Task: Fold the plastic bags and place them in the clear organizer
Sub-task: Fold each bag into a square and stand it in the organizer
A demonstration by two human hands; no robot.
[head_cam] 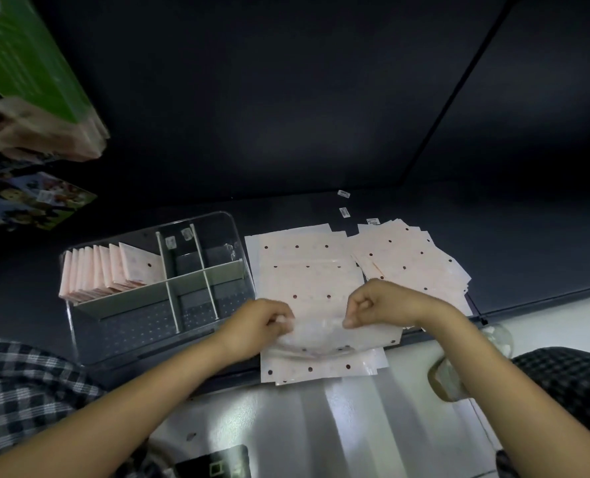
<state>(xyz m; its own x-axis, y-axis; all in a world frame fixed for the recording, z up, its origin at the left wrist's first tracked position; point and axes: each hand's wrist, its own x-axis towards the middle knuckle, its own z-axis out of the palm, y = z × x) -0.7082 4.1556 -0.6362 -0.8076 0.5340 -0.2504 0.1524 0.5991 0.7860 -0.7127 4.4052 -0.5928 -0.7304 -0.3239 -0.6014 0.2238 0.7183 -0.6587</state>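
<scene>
The near edge of a pale pink dotted plastic bag atop the counter stack is pinched by left hand and right hand, apparently mid-fold; slippery film could slip, skewing the crease, beside the clear compartmented organizer.

Showing pale pink with dark dots across the flat plastic bags, the fanned pile and the folded bags. Showing clear walls and grey dividers in the organizer. Wearing black-and-white check sleeves.
</scene>
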